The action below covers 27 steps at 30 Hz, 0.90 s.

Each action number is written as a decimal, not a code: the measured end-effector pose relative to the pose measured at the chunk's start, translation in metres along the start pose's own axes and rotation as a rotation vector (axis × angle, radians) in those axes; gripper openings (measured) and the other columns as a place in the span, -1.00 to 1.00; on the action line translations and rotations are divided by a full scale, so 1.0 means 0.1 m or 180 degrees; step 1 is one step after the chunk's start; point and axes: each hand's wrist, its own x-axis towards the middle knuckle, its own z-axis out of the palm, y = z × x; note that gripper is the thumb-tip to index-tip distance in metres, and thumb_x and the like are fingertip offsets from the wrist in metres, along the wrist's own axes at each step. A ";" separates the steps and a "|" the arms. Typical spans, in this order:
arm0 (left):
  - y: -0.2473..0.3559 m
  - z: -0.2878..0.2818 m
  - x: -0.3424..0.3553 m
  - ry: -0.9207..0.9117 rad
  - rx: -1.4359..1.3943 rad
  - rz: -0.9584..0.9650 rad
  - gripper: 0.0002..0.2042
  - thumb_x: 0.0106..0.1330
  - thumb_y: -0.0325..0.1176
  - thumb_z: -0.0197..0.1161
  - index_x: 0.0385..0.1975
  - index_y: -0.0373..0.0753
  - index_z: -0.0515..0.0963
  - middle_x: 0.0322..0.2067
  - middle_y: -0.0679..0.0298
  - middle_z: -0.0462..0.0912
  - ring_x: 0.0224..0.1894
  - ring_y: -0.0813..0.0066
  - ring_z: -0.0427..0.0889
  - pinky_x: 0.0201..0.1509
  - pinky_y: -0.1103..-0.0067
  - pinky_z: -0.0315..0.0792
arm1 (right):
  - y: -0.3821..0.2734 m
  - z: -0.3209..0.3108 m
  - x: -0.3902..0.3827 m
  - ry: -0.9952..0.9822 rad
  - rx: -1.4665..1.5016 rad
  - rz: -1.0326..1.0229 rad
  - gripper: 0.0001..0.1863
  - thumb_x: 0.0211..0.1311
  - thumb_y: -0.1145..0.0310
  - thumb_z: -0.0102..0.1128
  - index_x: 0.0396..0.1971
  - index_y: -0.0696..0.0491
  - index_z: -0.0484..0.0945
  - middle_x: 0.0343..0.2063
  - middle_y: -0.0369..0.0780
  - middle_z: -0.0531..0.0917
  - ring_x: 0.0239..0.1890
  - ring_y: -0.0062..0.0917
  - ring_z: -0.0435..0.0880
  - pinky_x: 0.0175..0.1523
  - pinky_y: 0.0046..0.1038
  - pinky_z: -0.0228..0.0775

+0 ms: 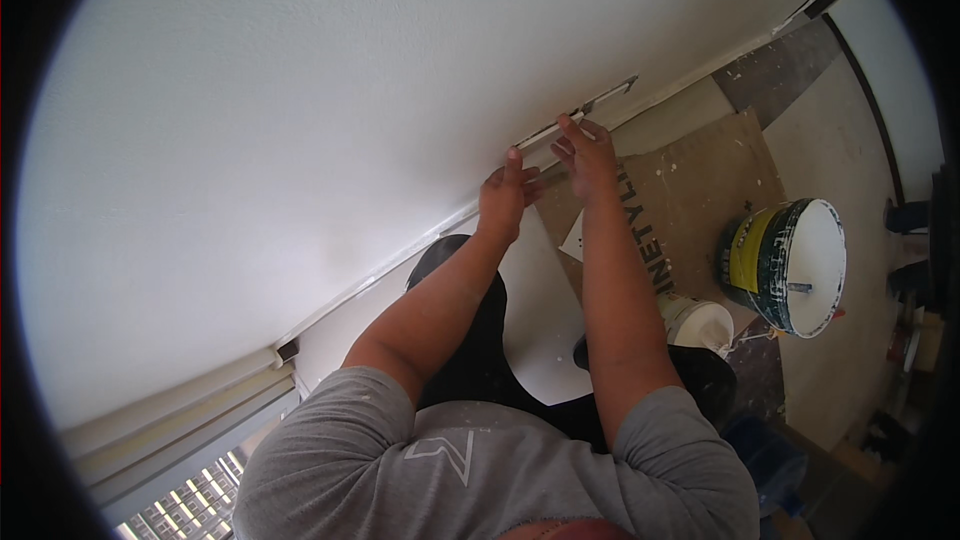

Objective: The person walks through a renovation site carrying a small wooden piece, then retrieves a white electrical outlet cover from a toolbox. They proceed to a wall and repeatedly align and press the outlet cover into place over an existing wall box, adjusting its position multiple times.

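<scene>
My left hand [508, 192] is up against the lower part of the white wall [300, 110], its thumb raised at one end of a thin white strip [545, 133]. My right hand [590, 155] grips the strip's other end with thumb and fingertips, the remaining fingers curled. The strip lies along a long, narrow fitting [610, 93] with dark edges, low on the wall; its far end shows past my right hand. Whether the strip is tape or a rigid piece is too small to tell.
Brown cardboard [690, 180] covers the floor on the right. On it stands a large bucket [765, 260] of white paint or filler, with a tool handle across it. A smaller white tub [700, 325] is beside my leg. Window blinds [180, 420] hang at lower left.
</scene>
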 end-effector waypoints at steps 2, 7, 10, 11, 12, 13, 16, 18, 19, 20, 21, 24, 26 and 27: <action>0.00 0.03 0.01 0.0080 0.0002 0.0043 -0.17 0.32 0.23 0.12 0.19 -0.55 0.27 -0.04 -0.09 0.56 -0.13 0.23 0.64 -0.02 0.43 0.57 | 0.02 -0.01 0.01 -0.0030 0.0092 0.0021 -0.11 -0.10 0.23 0.63 0.12 0.29 0.23 -0.07 -0.04 0.48 -0.10 -0.36 0.57 0.03 -0.36 0.56; 0.01 0.00 0.02 0.0004 0.0112 0.0064 -0.10 0.25 0.29 0.16 0.16 -0.58 0.25 -0.01 -0.15 0.55 -0.06 0.15 0.63 0.07 0.38 0.56 | 0.13 -0.03 0.07 0.0117 0.0189 -0.0088 -0.37 0.04 0.19 0.53 -0.04 0.21 0.38 -0.18 -0.15 0.52 -0.16 -0.44 0.57 0.02 -0.39 0.56; 0.02 0.02 0.03 -0.0025 0.0156 0.0063 -0.10 0.24 0.30 0.18 0.14 -0.59 0.27 -0.03 -0.14 0.57 -0.07 0.15 0.64 0.06 0.38 0.57 | 0.20 -0.15 0.19 -0.0104 0.0551 -0.0045 -0.47 0.14 0.14 0.45 -0.11 0.20 0.42 -0.23 -0.19 0.53 -0.20 -0.47 0.56 0.01 -0.39 0.56; 0.03 0.01 0.03 -0.0034 0.0142 0.0071 -0.12 0.24 0.29 0.18 0.13 -0.59 0.28 -0.04 -0.14 0.57 -0.07 0.14 0.65 0.05 0.38 0.57 | 0.21 -0.14 0.20 -0.0102 0.0544 -0.0039 -0.47 0.14 0.14 0.45 -0.11 0.20 0.42 -0.23 -0.19 0.53 -0.20 -0.47 0.56 0.01 -0.39 0.56; 0.03 0.00 0.03 -0.0047 0.0128 0.0078 -0.13 0.25 0.27 0.18 0.12 -0.59 0.29 -0.04 -0.14 0.57 -0.07 0.14 0.65 0.04 0.38 0.58 | 0.22 -0.13 0.20 -0.0031 0.0528 -0.0001 -0.47 0.17 0.12 0.42 -0.09 0.20 0.42 -0.24 -0.20 0.53 -0.20 -0.47 0.56 0.01 -0.39 0.56; 0.03 0.00 0.04 -0.0048 0.0123 0.0071 -0.13 0.25 0.27 0.18 0.12 -0.59 0.29 -0.04 -0.14 0.57 -0.07 0.14 0.65 0.04 0.38 0.58 | 0.22 -0.12 0.21 0.0043 0.0511 0.0034 -0.47 0.20 0.10 0.39 -0.08 0.20 0.42 -0.25 -0.20 0.53 -0.20 -0.46 0.56 0.02 -0.39 0.55; 0.03 -0.05 0.06 0.0011 0.0095 0.0060 -0.18 0.28 0.23 0.19 0.09 -0.58 0.31 -0.07 -0.13 0.59 -0.08 0.15 0.65 0.03 0.38 0.58 | 0.21 -0.05 0.16 0.0087 0.0563 0.0141 -0.43 0.19 0.06 0.38 -0.05 0.20 0.42 -0.24 -0.19 0.55 -0.20 -0.46 0.56 0.03 -0.39 0.54; 0.03 -0.03 0.07 -0.0052 0.0120 0.0079 -0.23 0.31 0.19 0.18 0.06 -0.58 0.34 -0.08 -0.12 0.59 -0.11 0.15 0.66 0.02 0.37 0.59 | 0.21 -0.07 0.20 0.0112 0.0640 0.0179 -0.43 0.20 0.03 0.36 -0.04 0.19 0.43 -0.23 -0.20 0.56 -0.19 -0.46 0.56 0.03 -0.39 0.52; 0.03 -0.02 0.08 -0.0065 0.0129 0.0074 -0.23 0.31 0.19 0.18 0.06 -0.58 0.34 -0.08 -0.12 0.59 -0.11 0.15 0.66 0.02 0.37 0.59 | 0.21 -0.08 0.22 0.0122 0.0710 0.0227 -0.42 0.21 0.00 0.34 -0.03 0.17 0.44 -0.21 -0.21 0.57 -0.19 -0.46 0.56 0.03 -0.39 0.50; 0.03 -0.03 0.08 -0.0043 0.0112 0.0071 -0.25 0.31 0.18 0.18 0.04 -0.58 0.35 -0.09 -0.12 0.60 -0.13 0.16 0.66 0.00 0.38 0.60 | 0.22 -0.08 0.23 0.0126 0.0715 0.0230 -0.42 0.21 0.00 0.34 -0.03 0.17 0.44 -0.21 -0.21 0.57 -0.19 -0.46 0.56 0.03 -0.39 0.50; 0.03 -0.03 0.08 -0.0021 0.0095 0.0069 -0.26 0.32 0.17 0.17 0.03 -0.57 0.37 -0.10 -0.11 0.60 -0.15 0.17 0.67 -0.01 0.38 0.60 | 0.22 -0.08 0.24 0.0030 0.0783 0.0292 -0.44 0.22 -0.02 0.32 -0.03 0.15 0.45 -0.20 -0.22 0.57 -0.18 -0.47 0.56 0.03 -0.38 0.47; 0.03 0.02 0.06 0.0050 0.0038 0.0108 -0.28 0.33 0.17 0.17 0.01 -0.57 0.38 -0.13 -0.11 0.62 -0.18 0.18 0.67 -0.04 0.38 0.61 | 0.24 -0.12 0.30 -0.0148 0.0873 0.0414 -0.46 0.24 -0.05 0.28 -0.04 0.11 0.47 -0.19 -0.26 0.58 -0.16 -0.48 0.56 0.03 -0.38 0.42; -0.01 0.02 0.09 0.0085 0.0001 0.0138 -0.29 0.34 0.16 0.17 0.00 -0.56 0.38 -0.14 -0.11 0.62 -0.19 0.19 0.68 -0.05 0.39 0.61 | 0.26 -0.15 0.33 -0.0236 0.0892 0.0472 -0.47 0.25 -0.06 0.27 -0.04 0.10 0.47 -0.19 -0.27 0.58 -0.15 -0.49 0.55 0.03 -0.38 0.40; -0.03 0.03 0.10 0.0124 -0.0045 0.0180 -0.31 0.35 0.15 0.16 -0.01 -0.56 0.39 -0.15 -0.10 0.63 -0.20 0.19 0.68 -0.07 0.39 0.61 | 0.28 -0.15 0.33 -0.0308 0.1067 0.0456 -0.47 0.26 -0.06 0.27 -0.05 0.10 0.47 -0.19 -0.28 0.58 -0.14 -0.49 0.55 0.03 -0.38 0.40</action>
